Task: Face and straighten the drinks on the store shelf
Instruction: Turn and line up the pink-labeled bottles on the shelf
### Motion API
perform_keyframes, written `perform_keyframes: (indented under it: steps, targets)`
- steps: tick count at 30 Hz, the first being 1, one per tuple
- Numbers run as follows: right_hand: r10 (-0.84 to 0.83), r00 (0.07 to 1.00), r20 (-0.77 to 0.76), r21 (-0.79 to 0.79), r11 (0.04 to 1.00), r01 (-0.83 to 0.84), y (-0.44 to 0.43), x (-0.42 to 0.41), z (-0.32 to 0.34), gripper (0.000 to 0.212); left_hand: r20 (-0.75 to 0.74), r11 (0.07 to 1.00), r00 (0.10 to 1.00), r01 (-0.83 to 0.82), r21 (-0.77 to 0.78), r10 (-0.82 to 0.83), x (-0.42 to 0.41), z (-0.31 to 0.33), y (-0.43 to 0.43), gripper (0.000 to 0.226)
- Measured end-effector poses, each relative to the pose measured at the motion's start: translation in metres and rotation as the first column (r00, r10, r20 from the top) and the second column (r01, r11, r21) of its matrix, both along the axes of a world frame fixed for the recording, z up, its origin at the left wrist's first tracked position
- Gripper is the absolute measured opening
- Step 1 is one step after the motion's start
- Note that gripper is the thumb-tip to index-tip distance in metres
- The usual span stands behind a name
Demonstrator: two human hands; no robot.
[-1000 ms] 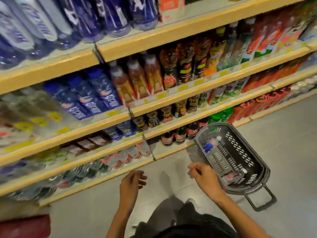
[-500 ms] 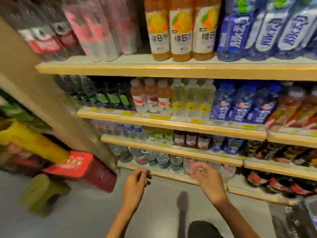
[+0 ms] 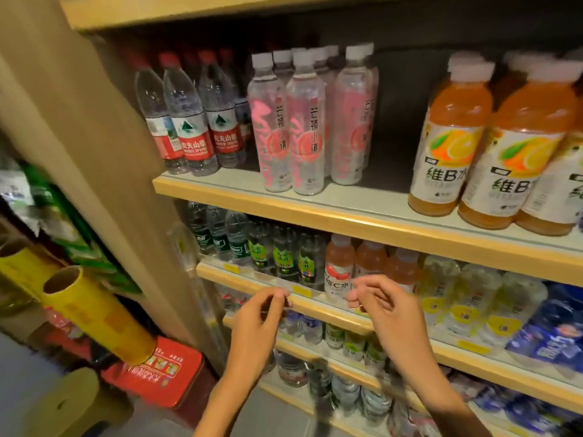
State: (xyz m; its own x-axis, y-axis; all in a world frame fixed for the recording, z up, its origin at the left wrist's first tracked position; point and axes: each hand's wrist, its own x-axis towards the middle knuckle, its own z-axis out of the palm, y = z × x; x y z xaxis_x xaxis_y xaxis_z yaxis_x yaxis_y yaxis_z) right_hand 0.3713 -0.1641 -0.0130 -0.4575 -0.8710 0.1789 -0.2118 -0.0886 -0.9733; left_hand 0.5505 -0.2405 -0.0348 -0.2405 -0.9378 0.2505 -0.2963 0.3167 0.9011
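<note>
Bottled drinks fill yellow-edged store shelves. On the upper shelf (image 3: 315, 212) stand red-label water bottles (image 3: 192, 121), pink-label clear bottles (image 3: 303, 127) and orange vitamin drinks (image 3: 454, 143). The shelf below carries green-label bottles (image 3: 284, 257) and small peach drinks (image 3: 339, 272). My left hand (image 3: 257, 326) and my right hand (image 3: 389, 310) hover in front of that lower shelf's edge, fingers loosely curled, holding nothing and touching no bottle.
A tan side panel (image 3: 94, 152) bounds the shelving on the left. A yellow roll (image 3: 94, 313) and a red tin box (image 3: 157, 373) sit low at the left by the floor. Blue-label bottles (image 3: 552, 329) stand at the far right.
The view has swung from the floor basket up and left to the shelf's left end, closing in on it. Both hands rose from near the floor to the second shelf's edge.
</note>
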Motion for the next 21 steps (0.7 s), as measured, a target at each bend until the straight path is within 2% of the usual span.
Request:
perform_keyframes:
  steps: [4,6,8,11,13,15,17,19,21]
  targets:
    - [-0.098,0.992,-0.074,-0.197,0.977,0.082,-0.061,-0.007,0.05,0.011,0.047,0.971,0.998,0.042,-0.234,-0.032,-0.003,0.041,-0.06,0.016]
    - [-0.212,0.97,-0.116,-0.272,0.947,0.174,-0.092,-0.015,0.068,0.008,0.116,0.895,0.991,0.106,-0.434,-0.062,-0.01,0.055,-0.088,0.018]
    - [-0.33,0.929,-0.168,-0.325,0.908,0.263,-0.123,-0.022,0.08,0.013,0.221,0.75,0.97,0.221,-0.624,-0.102,-0.02,0.064,-0.116,0.025]
    - [-0.457,0.851,-0.26,-0.26,0.881,0.394,-0.166,-0.033,0.083,0.03,0.384,0.425,0.917,0.393,-0.815,-0.111,-0.035,0.065,-0.159,0.027]
    - [-0.521,0.783,-0.339,-0.146,0.852,0.503,-0.189,-0.04,0.08,0.037,0.469,0.204,0.877,0.48,-0.853,-0.103,-0.044,0.062,-0.185,0.025]
    - [-0.531,0.774,-0.346,-0.096,0.84,0.533,-0.205,-0.044,0.08,0.033,0.547,0.033,0.829,0.554,-0.832,-0.116,-0.052,0.056,-0.204,0.026]
    - [-0.528,0.793,-0.304,-0.089,0.844,0.528,-0.215,-0.046,0.078,0.037,0.579,-0.072,0.806,0.575,-0.815,-0.122,-0.058,0.05,-0.218,0.029]
    - [-0.52,0.813,-0.264,-0.063,0.85,0.523,-0.222,-0.047,0.076,0.037,0.572,-0.132,0.816,0.56,-0.818,-0.085,-0.061,0.045,-0.228,0.031]
    - [-0.505,0.838,-0.21,-0.014,0.858,0.513,-0.227,-0.047,0.075,0.027,0.554,-0.174,0.832,0.54,-0.823,-0.039,-0.062,0.041,-0.232,0.032]
